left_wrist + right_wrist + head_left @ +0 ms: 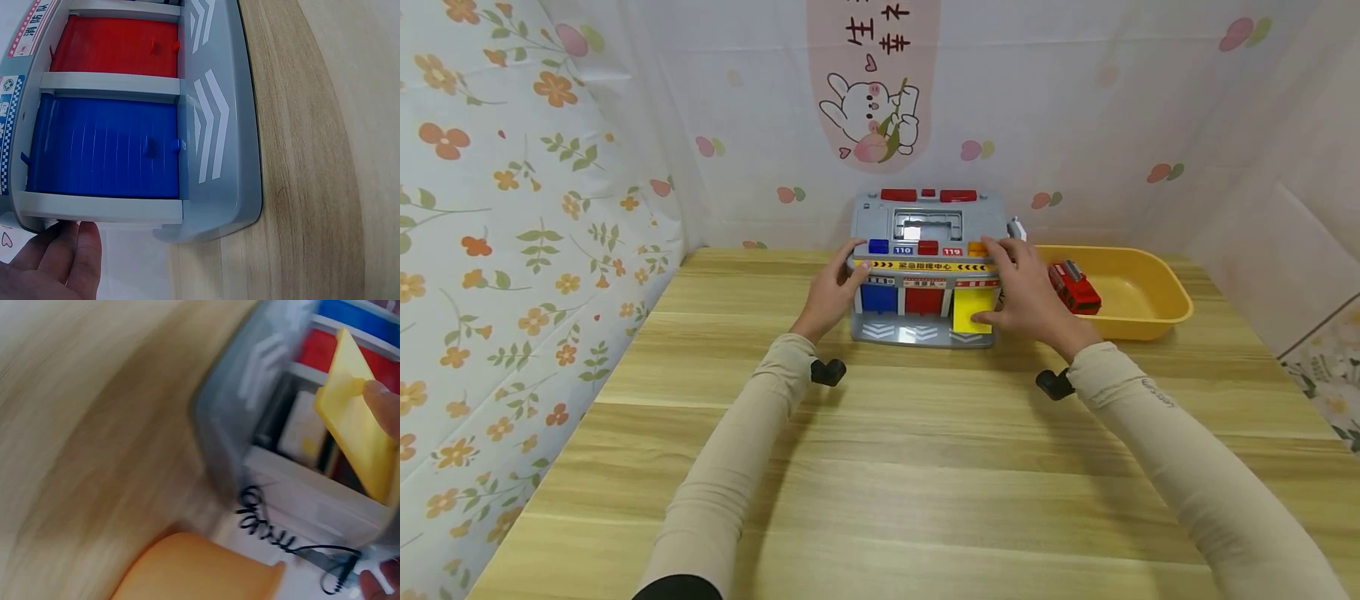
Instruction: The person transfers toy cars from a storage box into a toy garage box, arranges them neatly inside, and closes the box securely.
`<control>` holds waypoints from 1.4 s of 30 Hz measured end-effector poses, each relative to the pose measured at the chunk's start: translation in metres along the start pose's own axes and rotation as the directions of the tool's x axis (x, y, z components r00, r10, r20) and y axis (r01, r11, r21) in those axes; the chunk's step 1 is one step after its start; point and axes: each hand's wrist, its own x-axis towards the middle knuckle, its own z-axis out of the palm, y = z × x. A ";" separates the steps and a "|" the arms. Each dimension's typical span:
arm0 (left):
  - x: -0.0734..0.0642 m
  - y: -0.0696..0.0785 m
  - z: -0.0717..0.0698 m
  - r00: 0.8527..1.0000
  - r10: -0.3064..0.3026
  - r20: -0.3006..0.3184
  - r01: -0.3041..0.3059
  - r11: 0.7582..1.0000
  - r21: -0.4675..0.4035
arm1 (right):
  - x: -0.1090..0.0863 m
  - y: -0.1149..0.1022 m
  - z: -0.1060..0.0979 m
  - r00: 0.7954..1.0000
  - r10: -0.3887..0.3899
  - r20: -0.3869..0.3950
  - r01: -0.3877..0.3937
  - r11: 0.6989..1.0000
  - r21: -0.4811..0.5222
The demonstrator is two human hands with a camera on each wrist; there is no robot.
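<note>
A grey toy garage (928, 225) with red roof lights stands at the back of the wooden table. My left hand (833, 287) grips its left end, thumb on the front roof edge and fingers (86, 259) against the side wall. The blue door (112, 147) and red door (122, 45) are down. On the right end rests my right hand (1033, 292), its fingers over the roof and its thumb touching the knob of the yellow door (353, 425). That door is swung outward and up, baring the dark bay (297, 431) with a pale block inside.
Right of the garage stands a yellow tub (1138, 292) holding a red toy fire truck (1075, 287). A black coiled cord (269, 531) hangs along the garage's right side wall. A patterned cloth (737, 125) rises behind the table (910, 483).
</note>
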 end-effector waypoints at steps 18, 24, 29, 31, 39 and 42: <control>0.001 0.005 -0.002 1.000 0.008 -0.013 -0.008 1.000 0.006 | 0.006 0.015 0.033 0.957 -0.162 -0.242 0.097 0.961 -0.260; 0.004 0.008 -0.002 1.000 0.022 -0.018 -0.021 0.999 0.039 | 0.010 0.016 0.036 0.944 -0.156 -0.290 0.074 0.959 -0.275; 0.004 0.007 -0.003 1.000 0.014 -0.019 -0.013 0.999 0.034 | 0.012 0.015 0.037 0.944 -0.153 -0.294 0.070 0.959 -0.275; 0.004 0.007 -0.003 1.000 0.016 -0.018 -0.015 0.999 0.031 | 0.011 0.014 0.038 0.944 -0.156 -0.292 0.071 0.957 -0.282; 0.002 0.003 -0.001 1.000 0.008 -0.008 -0.008 1.000 0.010 | 0.009 0.013 0.041 0.956 -0.135 -0.262 0.054 0.954 -0.294; 0.002 0.000 0.000 1.000 0.011 -0.006 -0.011 1.000 0.012 | 0.007 0.014 0.041 0.964 -0.124 -0.237 0.049 0.953 -0.301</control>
